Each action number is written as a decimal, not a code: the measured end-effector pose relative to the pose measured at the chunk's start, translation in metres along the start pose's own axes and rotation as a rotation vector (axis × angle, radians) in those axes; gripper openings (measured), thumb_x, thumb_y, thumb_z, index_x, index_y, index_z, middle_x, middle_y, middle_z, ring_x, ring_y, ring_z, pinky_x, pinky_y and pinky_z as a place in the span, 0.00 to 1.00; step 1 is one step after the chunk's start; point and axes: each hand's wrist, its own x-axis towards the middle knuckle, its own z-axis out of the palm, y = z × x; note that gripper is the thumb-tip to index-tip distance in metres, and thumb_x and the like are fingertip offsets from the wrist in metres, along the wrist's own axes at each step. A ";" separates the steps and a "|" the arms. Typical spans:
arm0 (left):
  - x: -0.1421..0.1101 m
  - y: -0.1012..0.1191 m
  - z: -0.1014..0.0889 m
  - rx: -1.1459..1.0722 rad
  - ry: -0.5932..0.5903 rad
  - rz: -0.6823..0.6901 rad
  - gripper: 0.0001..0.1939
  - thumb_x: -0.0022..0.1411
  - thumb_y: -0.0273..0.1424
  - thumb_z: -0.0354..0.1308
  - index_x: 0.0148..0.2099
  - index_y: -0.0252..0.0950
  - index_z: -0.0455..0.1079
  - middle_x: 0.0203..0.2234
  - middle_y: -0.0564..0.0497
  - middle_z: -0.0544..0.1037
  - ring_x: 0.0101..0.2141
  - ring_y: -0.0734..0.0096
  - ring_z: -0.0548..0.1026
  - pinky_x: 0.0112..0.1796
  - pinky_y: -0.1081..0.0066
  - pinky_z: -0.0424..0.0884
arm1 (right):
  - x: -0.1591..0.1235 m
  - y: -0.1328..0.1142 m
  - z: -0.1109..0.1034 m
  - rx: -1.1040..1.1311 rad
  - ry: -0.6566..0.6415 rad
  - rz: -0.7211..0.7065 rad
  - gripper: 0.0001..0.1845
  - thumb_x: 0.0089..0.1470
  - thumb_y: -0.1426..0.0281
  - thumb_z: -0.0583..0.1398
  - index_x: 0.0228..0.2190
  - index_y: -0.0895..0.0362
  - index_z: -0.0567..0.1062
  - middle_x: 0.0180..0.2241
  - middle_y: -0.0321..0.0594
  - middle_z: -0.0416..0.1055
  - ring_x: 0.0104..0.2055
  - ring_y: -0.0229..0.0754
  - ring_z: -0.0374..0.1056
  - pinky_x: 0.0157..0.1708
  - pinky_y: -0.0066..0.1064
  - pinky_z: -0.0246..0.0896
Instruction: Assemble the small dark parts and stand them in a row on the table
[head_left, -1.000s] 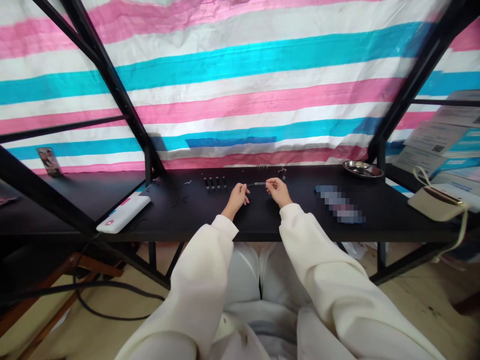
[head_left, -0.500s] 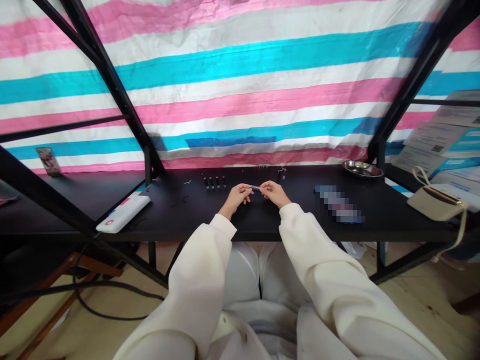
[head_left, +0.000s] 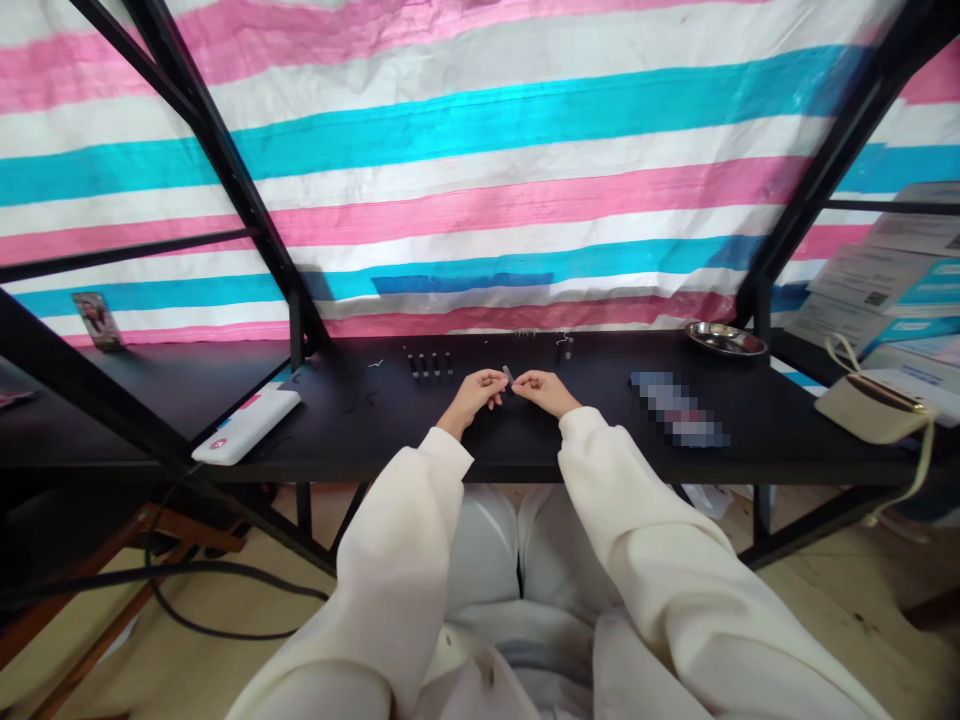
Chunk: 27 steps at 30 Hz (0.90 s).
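My left hand [head_left: 474, 393] and my right hand [head_left: 545, 391] rest close together on the black table [head_left: 420, 430], fingertips almost touching. Both pinch a small thin grey piece [head_left: 508, 375] held between them. It is too small to name. A row of small dark upright pieces [head_left: 430, 364] stands just behind my left hand. A few tiny metal bits [head_left: 563, 347] lie behind my right hand. White sleeves cover both arms.
A white flat device [head_left: 246, 425] lies at the table's left. A blurred-out object [head_left: 679, 407] lies to the right, with a metal dish [head_left: 724, 338] behind it. A beige pouch [head_left: 870, 403] sits far right. Black frame bars rise on both sides; cables trail on the floor.
My hands have drawn together. The thin piece, stretched between them a second ago, is now bunched short between the fingertips.
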 end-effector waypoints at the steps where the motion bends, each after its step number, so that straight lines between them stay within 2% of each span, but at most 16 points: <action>1: 0.000 0.000 0.000 0.001 0.001 -0.002 0.15 0.47 0.34 0.64 0.35 0.30 0.68 0.19 0.54 0.70 0.17 0.81 0.68 0.16 0.80 0.58 | 0.000 0.001 0.000 -0.001 -0.008 0.001 0.19 0.37 0.56 0.63 0.26 0.59 0.73 0.19 0.33 0.66 0.21 0.32 0.59 0.25 0.28 0.56; 10: -0.006 0.005 0.002 -0.015 -0.111 -0.045 0.16 0.51 0.35 0.60 0.40 0.30 0.68 0.24 0.51 0.72 0.19 0.80 0.70 0.16 0.80 0.59 | -0.002 -0.002 0.003 0.052 -0.056 0.041 0.18 0.34 0.57 0.65 0.23 0.59 0.73 0.19 0.34 0.68 0.21 0.33 0.61 0.23 0.28 0.58; 13: -0.007 0.008 0.002 -0.026 -0.106 -0.053 0.17 0.53 0.35 0.59 0.43 0.31 0.66 0.25 0.51 0.72 0.19 0.80 0.70 0.16 0.81 0.59 | -0.002 -0.001 0.005 0.055 -0.067 0.035 0.18 0.33 0.57 0.65 0.22 0.58 0.72 0.19 0.33 0.68 0.21 0.33 0.61 0.23 0.28 0.58; 15: -0.007 0.008 0.002 -0.022 -0.060 -0.040 0.17 0.53 0.35 0.58 0.44 0.32 0.64 0.26 0.50 0.73 0.19 0.80 0.70 0.16 0.81 0.58 | 0.001 0.003 0.006 0.041 -0.048 0.024 0.18 0.34 0.56 0.64 0.22 0.58 0.72 0.18 0.33 0.67 0.20 0.34 0.61 0.23 0.28 0.58; 17: -0.005 0.006 0.001 0.011 0.037 -0.006 0.14 0.54 0.34 0.56 0.42 0.31 0.64 0.26 0.50 0.73 0.17 0.81 0.68 0.15 0.81 0.56 | 0.006 0.008 0.004 0.014 0.030 0.012 0.18 0.36 0.56 0.63 0.21 0.58 0.71 0.17 0.33 0.66 0.19 0.34 0.60 0.22 0.28 0.58; 19: -0.003 0.003 0.000 0.107 0.160 0.053 0.10 0.55 0.33 0.54 0.38 0.32 0.63 0.23 0.53 0.72 0.14 0.83 0.65 0.14 0.80 0.55 | 0.013 0.015 -0.003 -0.039 0.169 0.010 0.17 0.37 0.56 0.63 0.21 0.58 0.71 0.16 0.33 0.65 0.19 0.34 0.59 0.22 0.29 0.57; 21: -0.003 -0.001 -0.002 0.255 0.229 0.129 0.06 0.54 0.31 0.53 0.35 0.33 0.64 0.19 0.56 0.69 0.13 0.83 0.63 0.16 0.80 0.57 | 0.021 0.022 -0.015 -0.148 0.318 0.022 0.14 0.40 0.58 0.61 0.21 0.58 0.71 0.17 0.34 0.66 0.20 0.36 0.61 0.25 0.29 0.59; 24: -0.003 -0.007 -0.003 0.431 0.214 0.214 0.04 0.54 0.29 0.53 0.34 0.35 0.65 0.17 0.58 0.68 0.15 0.81 0.64 0.20 0.79 0.60 | 0.032 0.031 -0.039 -0.403 0.475 0.108 0.09 0.41 0.65 0.61 0.23 0.59 0.73 0.22 0.39 0.71 0.27 0.39 0.66 0.32 0.31 0.60; 27: -0.003 -0.010 -0.003 0.486 0.217 0.234 0.05 0.54 0.29 0.51 0.35 0.35 0.65 0.17 0.57 0.68 0.17 0.80 0.66 0.22 0.78 0.62 | 0.039 0.038 -0.061 -0.541 0.539 0.221 0.09 0.43 0.67 0.60 0.27 0.60 0.75 0.28 0.45 0.74 0.32 0.42 0.69 0.36 0.31 0.61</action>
